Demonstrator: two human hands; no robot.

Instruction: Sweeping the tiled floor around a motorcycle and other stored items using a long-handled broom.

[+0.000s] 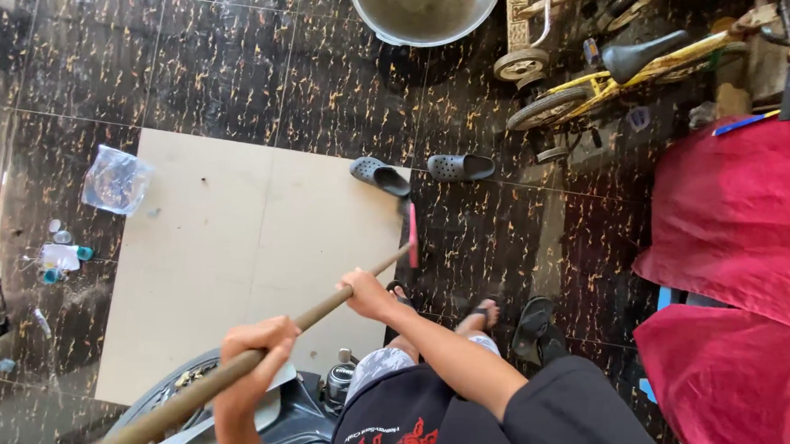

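Observation:
Both my hands grip a long brown wooden stick (316, 310) that runs from the lower left up to a thin red head (411, 236) resting on the floor. My left hand (255, 351) holds the stick lower down. Farther up, closer to the head, my right hand (368, 293) is closed around it. The red head sits at the right edge of a pale beige board (229, 239) lying on the black speckled tiles. My sandalled feet (481, 314) stand just below the head.
Two dark clogs (421, 171) lie beyond the board. A metal basin (422, 9) and a yellow child's bicycle (605, 70) stand at the top. Red cloths (733, 215) hang on the right. A clear plastic bag (116, 180) and small bottles (64, 257) lie left. A scooter (296, 413) is below me.

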